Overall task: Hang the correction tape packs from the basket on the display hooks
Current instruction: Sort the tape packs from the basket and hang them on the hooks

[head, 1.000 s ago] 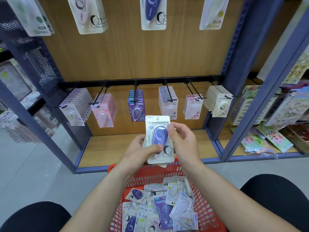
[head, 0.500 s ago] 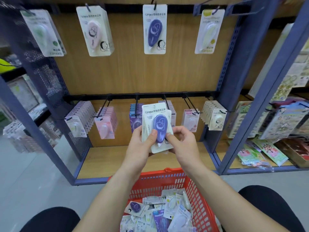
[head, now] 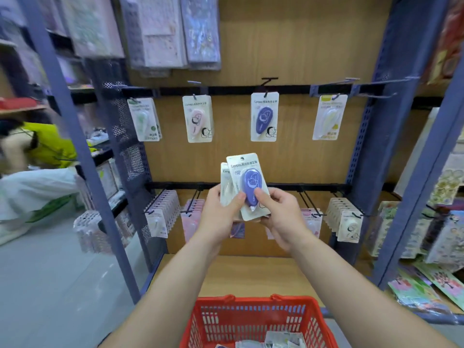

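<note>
Shelving bay: wood-grain back panel (head: pixel 301 46) framed by blue metal uprights (head: pixel 82 159); the right-hand post is slotted. A dark perforated side panel (head: pixel 125 126) closes the left side. Two black horizontal rails cross the back panel, an upper rail (head: pixel 226 91) and a lower rail (head: pixel 175 185). Wooden base shelf (head: pixel 251 272) below, edged in blue. Floor (head: pixel 50 285) grey, smooth, faintly reflective. Adjoining bay (head: pixel 447 234) at right holds colourful printed sheets. Left-hand shelving (head: pixel 105 177) is blurred. Lighting bright and even.

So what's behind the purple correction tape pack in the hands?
A second, pale pack; only its left edge shows, in the left hand. The purple pack covers the rest.
</note>
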